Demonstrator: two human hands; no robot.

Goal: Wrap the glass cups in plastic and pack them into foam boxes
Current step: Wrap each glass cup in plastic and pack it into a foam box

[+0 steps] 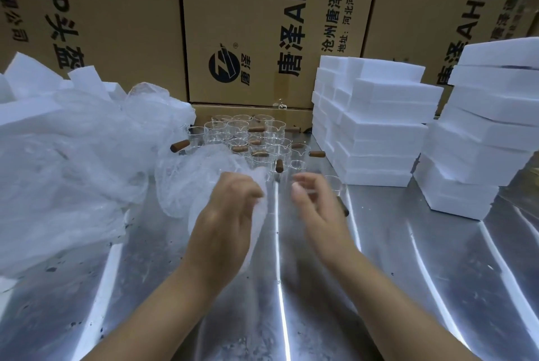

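1. Both hands were raised over the steel tabletop [379, 287], side by side with a clear gap between them. The left hand [224, 226] had its fingers curled on a thin sheet of plastic [186, 185], pinching its near edge; the sheet trailed away up and to the left.
2. The right hand [318, 206] was half open, fingers loosely bent. Whether it held anything could not be told: a clear glass cup [335, 185] with a dark handle showed just behind its fingers, touching or very nearly so, and motion blur hid the contact.
3. The remaining glass cups [250, 138] stood upright in a tight cluster straight ahead of the hands, toward the cardboard cartons [262, 25]. Their brown wooden handles [180, 145] lay level and pointed in several directions.
4. The governing relation: the nearest cup lay on the right-hand side and the plastic on the left, so wrapping probably called for the two hands to close toward each other, cup into sheet.
5. Stacked foam boxes [376, 127] stood to the right of the cups, well apart from the left hand and nearer the right; a second stack [478, 138] stood farther right.
6. A heap of loose plastic bags [67, 156] and foam pieces [26, 74] filled the left of the tabletop.
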